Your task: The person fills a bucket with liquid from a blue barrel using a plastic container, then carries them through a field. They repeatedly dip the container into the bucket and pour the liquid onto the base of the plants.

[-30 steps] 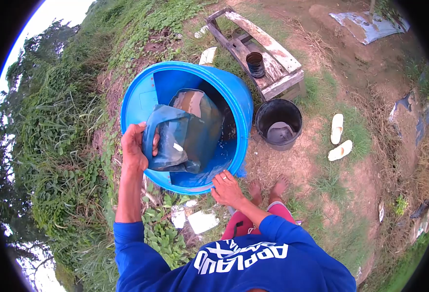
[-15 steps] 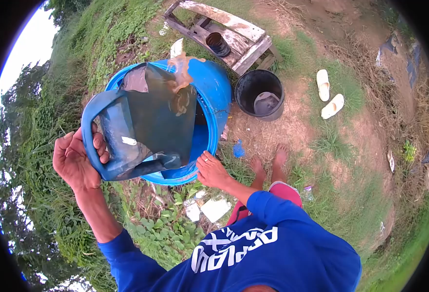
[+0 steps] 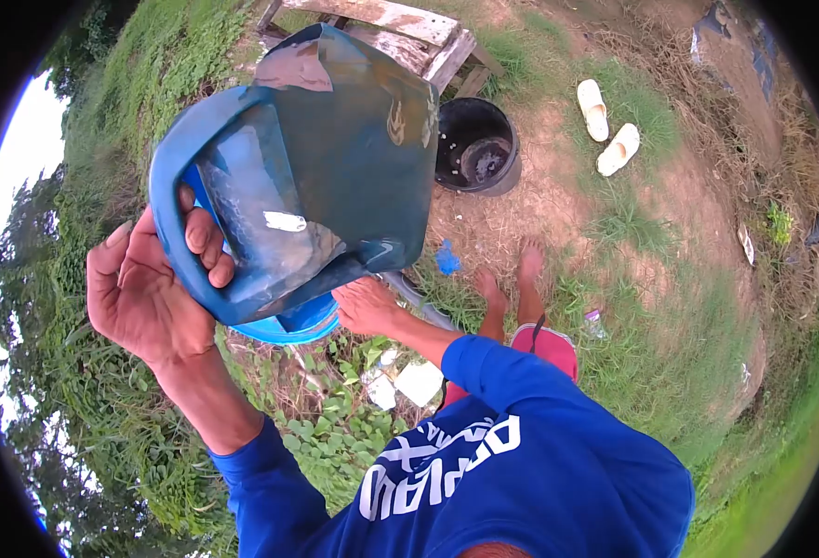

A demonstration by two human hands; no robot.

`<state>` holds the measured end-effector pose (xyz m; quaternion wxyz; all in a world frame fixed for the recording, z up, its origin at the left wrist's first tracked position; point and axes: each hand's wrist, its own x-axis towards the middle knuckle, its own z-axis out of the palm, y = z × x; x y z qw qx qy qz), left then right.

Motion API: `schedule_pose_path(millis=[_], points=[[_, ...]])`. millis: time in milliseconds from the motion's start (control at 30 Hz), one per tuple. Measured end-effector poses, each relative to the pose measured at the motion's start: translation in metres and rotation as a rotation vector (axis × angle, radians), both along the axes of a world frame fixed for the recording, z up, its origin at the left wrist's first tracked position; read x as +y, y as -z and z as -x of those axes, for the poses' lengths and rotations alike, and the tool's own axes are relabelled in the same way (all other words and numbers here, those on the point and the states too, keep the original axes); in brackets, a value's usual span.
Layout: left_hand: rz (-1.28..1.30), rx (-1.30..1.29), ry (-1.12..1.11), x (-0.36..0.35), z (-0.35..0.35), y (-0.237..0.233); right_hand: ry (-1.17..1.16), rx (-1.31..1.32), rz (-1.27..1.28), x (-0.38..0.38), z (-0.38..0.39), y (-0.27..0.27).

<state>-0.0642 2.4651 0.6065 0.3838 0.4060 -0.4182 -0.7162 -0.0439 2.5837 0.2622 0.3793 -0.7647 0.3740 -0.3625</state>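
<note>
My left hand (image 3: pixel 153 288) is closed around the handle of a blue cut-open plastic jug (image 3: pixel 353 121), raised close in front of me and tilted. A white patch and brownish stains mark its side. Behind the jug, a blue barrel (image 3: pixel 288 327) shows only its lower rim. My right hand (image 3: pixel 369 307) is at that rim with its fingers curled, its upper part right under the jug's lower edge. A grey strip (image 3: pixel 419 299) runs down beside this hand. Right of the jug stands a black bucket (image 3: pixel 507 172) with shiny liquid in its bottom.
A worn wooden bench (image 3: pixel 409 23) stands behind the jug. Two pale shoes (image 3: pixel 592 110) lie on the grass to the right. Bare feet (image 3: pixel 491 288) stand on the ground near a blue scrap (image 3: pixel 446 259). White litter (image 3: pixel 419 382) lies among weeds.
The jug has come up and nearer, now covering most of the barrel. Brown water spilling from its far edge is no longer visible. My right hand has shifted left along the rim.
</note>
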Motion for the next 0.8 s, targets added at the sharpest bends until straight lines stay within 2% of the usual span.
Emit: schedule_pose_path(millis=[33, 100, 133, 200, 267, 333, 400, 467, 533, 600, 633, 667, 700, 800], points=[[-0.02, 0.024, 0.005, -0.004, 0.008, 0.012, -0.033, 0.09, 0.04, -0.005, 0.006, -0.008], [-0.075, 0.039, -0.037, -0.01, 0.026, 0.037, 0.039, 0.109, 0.126, -0.006, -0.003, -0.004], [-0.065, 0.001, -0.01, -0.012, 0.031, 0.054, 0.099, 0.13, 0.217, -0.009, -0.003, -0.005], [-0.123, -0.037, -0.042, -0.018, 0.042, 0.087, 0.06, 0.143, 0.148, -0.011, -0.005, -0.006], [-0.158, -0.17, -0.101, -0.024, 0.056, 0.125, 0.127, 0.189, 0.285, -0.012, -0.011, -0.001], [-0.227, -0.254, -0.077, -0.033, 0.063, 0.166, 0.121, 0.237, 0.291, -0.012, -0.026, 0.009], [-0.264, -0.343, -0.016, -0.04, 0.07, 0.207, 0.159, 0.121, 0.293, -0.013, -0.036, 0.02], [-0.352, -0.531, 0.008, -0.051, 0.073, 0.25, 0.137, 0.149, 0.257, -0.012, -0.026, 0.011], [-0.398, -0.704, 0.047, -0.059, 0.074, 0.295, 0.065, -0.222, -0.002, -0.008, -0.006, 0.002], [-0.316, -0.897, 0.117, -0.061, 0.071, 0.339, 0.129, -0.282, 0.005, -0.002, 0.002, 0.001], [-0.32, -0.896, 0.122, -0.062, 0.071, 0.354, 0.117, -0.231, 0.024, 0.005, -0.005, 0.012], [-0.278, -1.056, 0.153, -0.063, 0.069, 0.369, 0.101, -0.18, 0.043, 0.013, -0.014, 0.021], [-0.231, -1.213, 0.184, -0.064, 0.072, 0.376, 0.061, -0.266, -0.157, 0.011, -0.013, 0.019], [-0.191, -1.321, 0.275, -0.072, 0.068, 0.387, 0.161, -0.33, -0.042, 0.017, 0.0, 0.015]])
